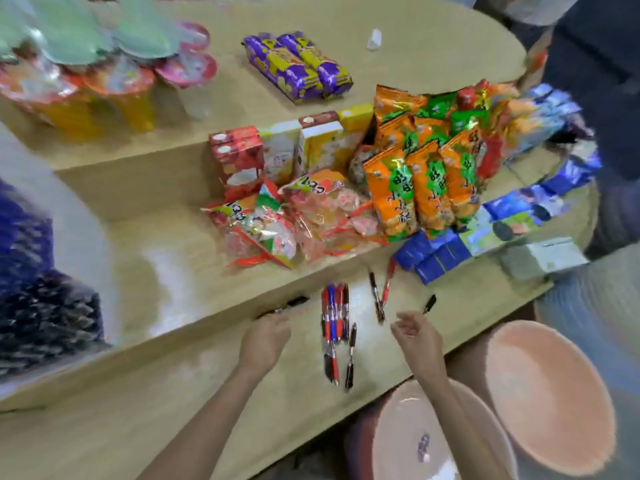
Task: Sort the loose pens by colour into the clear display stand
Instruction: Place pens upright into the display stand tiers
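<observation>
A bundle of red, blue and black pens (pixel 334 315) lies on the lowest wooden tier (pixel 173 393), with a black pen (pixel 350 358) beside it. Two more pens, one black and one red (pixel 381 292), lie to the right, and a short black pen (pixel 429 303) lies further right. My left hand (pixel 265 341) reaches to a black pen (pixel 294 302) at the step edge; motion blur hides whether the fingers grip it. My right hand (pixel 417 336) hovers right of the bundle with loosely curled fingers and holds nothing. I cannot make out the clear display stand.
Snack bags (pixel 415 188), candy packets (pixel 277 226) and boxes (pixel 277 150) fill the middle tier behind the pens. Blue packs (pixel 436 254) sit at the right. Two pink plastic basins (pixel 554 403) stand below the table's right edge. Cups (pixel 114 91) and purple packs (pixel 298 67) occupy the top tier.
</observation>
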